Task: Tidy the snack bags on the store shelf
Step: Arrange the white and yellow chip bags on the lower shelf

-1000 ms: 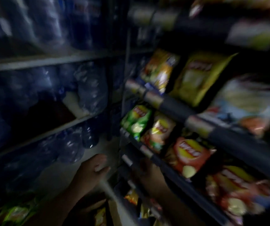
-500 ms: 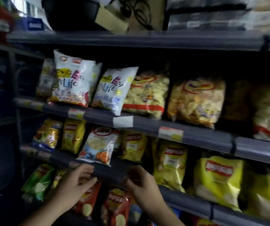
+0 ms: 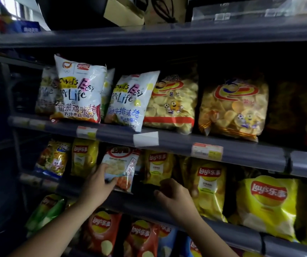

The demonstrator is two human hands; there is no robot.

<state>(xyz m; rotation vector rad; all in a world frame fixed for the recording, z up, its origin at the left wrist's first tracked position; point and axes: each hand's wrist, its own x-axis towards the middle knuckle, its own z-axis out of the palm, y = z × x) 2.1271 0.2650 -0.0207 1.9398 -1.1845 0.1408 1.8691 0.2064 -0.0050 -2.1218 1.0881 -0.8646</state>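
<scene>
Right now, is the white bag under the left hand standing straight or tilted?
Tilted: the white bag leans sideways, its bottom corner overhanging the shelf edge.

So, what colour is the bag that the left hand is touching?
Mostly white, with a red logo on top: the bag under the left hand, head view.

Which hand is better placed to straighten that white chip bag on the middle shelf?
Left. The left hand already touches the white chip bag; the right hand rests beside it at the shelf edge.

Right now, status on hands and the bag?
Left hand gripping white bag, middle shelf. Right hand on shelf rail, holding nothing. Yellow bags packed close beside; nothing in the way.
</scene>
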